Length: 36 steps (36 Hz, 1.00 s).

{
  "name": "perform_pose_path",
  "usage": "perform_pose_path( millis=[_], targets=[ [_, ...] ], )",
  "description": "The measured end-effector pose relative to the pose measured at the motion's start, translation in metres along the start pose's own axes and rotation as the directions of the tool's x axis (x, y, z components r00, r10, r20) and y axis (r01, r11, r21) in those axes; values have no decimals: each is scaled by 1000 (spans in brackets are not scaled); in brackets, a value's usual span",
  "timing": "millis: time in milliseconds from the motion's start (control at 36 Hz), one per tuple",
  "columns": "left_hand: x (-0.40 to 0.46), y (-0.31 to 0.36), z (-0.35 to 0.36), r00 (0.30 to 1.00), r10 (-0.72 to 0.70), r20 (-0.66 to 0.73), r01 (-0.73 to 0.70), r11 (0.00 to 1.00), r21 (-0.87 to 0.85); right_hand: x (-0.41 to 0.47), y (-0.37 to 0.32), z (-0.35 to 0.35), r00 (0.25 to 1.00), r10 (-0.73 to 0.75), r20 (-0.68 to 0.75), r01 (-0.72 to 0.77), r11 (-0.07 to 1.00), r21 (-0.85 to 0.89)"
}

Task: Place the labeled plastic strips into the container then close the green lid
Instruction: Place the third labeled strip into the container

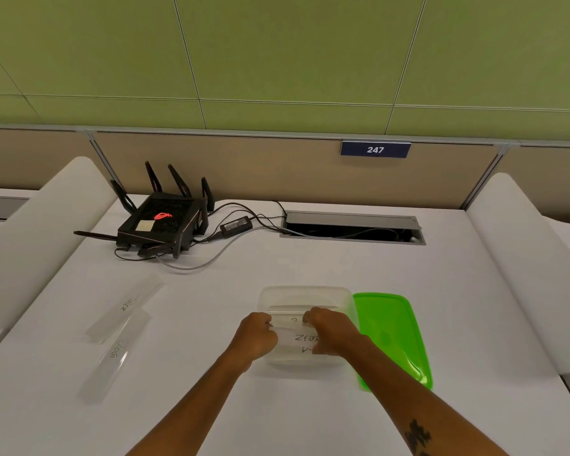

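Observation:
A clear plastic container [305, 296] sits on the white table, near the front middle. Inside it lie labeled strips, one reading "ZEBR" [301, 339]. My left hand [256, 335] and my right hand [331, 330] are both over the container, fingers curled, pinching the two ends of a clear strip [290, 319] held across its opening. The green lid [392, 337] lies flat on the table, touching the container's right side. Two more labeled strips rest on the table to the left, one marked "TIGER" [127, 306] and one marked "DOG" [112, 355].
A black router [162, 223] with antennas and cables stands at the back left. A power adapter [236, 224] lies beside it. An open cable hatch [352, 228] is set in the table at the back. White partitions [520, 258] border both sides.

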<state>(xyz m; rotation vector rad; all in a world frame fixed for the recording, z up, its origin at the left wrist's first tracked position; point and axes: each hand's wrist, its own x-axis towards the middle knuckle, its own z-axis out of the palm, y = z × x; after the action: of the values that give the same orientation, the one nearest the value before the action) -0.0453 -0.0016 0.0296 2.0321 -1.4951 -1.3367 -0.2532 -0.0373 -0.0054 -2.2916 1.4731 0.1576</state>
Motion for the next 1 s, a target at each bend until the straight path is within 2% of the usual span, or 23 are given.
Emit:
perform_pose_path(
  millis=[167,500,1000],
  targets=[
    [6,8,6,999,-46,-1,46,992,117,3,1,4,999,-30,17,31,999,-28],
    [14,17,19,994,-110,-25,112,971,213,8,1,4,996,-48,74,54,995,-87],
    [14,19,20,992,-127,-5,124,961,247,11,0,3,987,36,159,-24,997,-76]
  ],
)
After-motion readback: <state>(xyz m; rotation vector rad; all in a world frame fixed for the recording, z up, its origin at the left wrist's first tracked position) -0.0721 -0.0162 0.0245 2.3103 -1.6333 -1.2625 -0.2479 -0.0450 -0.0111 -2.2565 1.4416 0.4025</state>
